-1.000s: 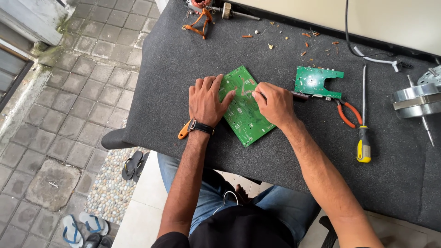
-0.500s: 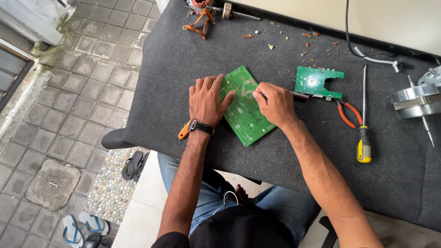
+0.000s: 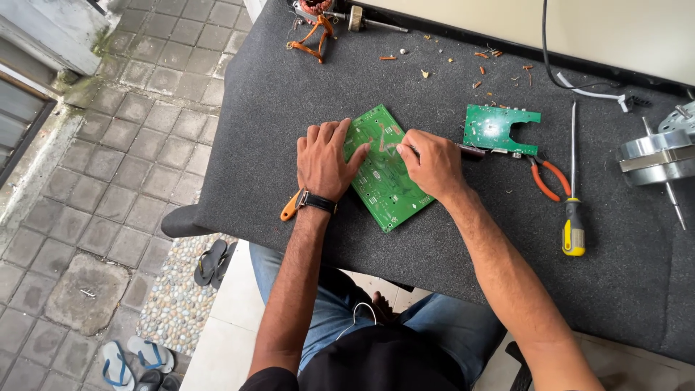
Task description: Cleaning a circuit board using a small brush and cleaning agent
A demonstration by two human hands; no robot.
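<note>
On dark felt table (image 3: 289, 94) above paved floor (image 3: 130, 145), left hand (image 3: 326, 159) flat on circuit board (image 3: 387, 192), right hand (image 3: 434, 163) grip closed on tool (image 3: 470, 150).

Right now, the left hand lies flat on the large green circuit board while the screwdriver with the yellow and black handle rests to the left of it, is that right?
Not quite: the screwdriver lies to the right of the large green circuit board, beyond the orange-handled pliers, as the head view shows. The left hand does lie flat on the board.
</note>
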